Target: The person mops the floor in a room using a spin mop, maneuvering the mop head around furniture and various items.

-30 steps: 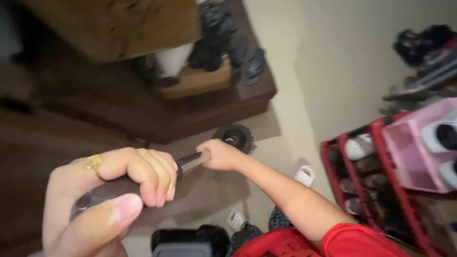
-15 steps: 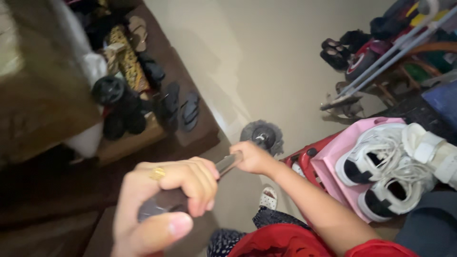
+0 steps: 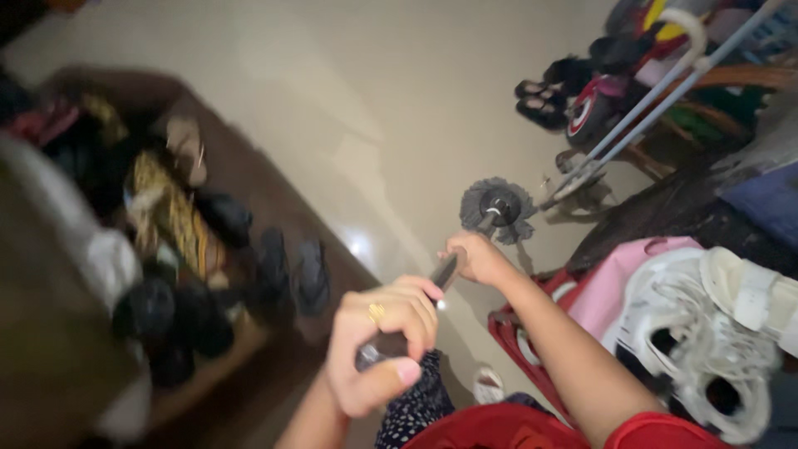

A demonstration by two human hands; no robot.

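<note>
Both my hands grip a mop handle (image 3: 444, 270), a dark metal pole that runs down to a round grey mop head (image 3: 497, 208) resting on the shiny beige floor (image 3: 332, 100). My left hand (image 3: 384, 341), with a gold ring on one finger, is closed around the top end of the pole, close to the camera. My right hand (image 3: 474, 258) holds the pole lower down, nearer the mop head. My right arm in a red sleeve (image 3: 665, 432) reaches in from the bottom right.
A dark wooden shoe shelf (image 3: 274, 349) with several sandals and shoes runs along the left. A red rack (image 3: 519, 341) at right holds white sneakers (image 3: 706, 333) on a pink tray. Black sandals (image 3: 544, 100), a bag and metal poles (image 3: 648, 100) lie at the back right.
The view has swung left and up, so more open floor shows. The mop head has slid a little farther out on the floor. Both hands keep their grip on the pole.
</note>
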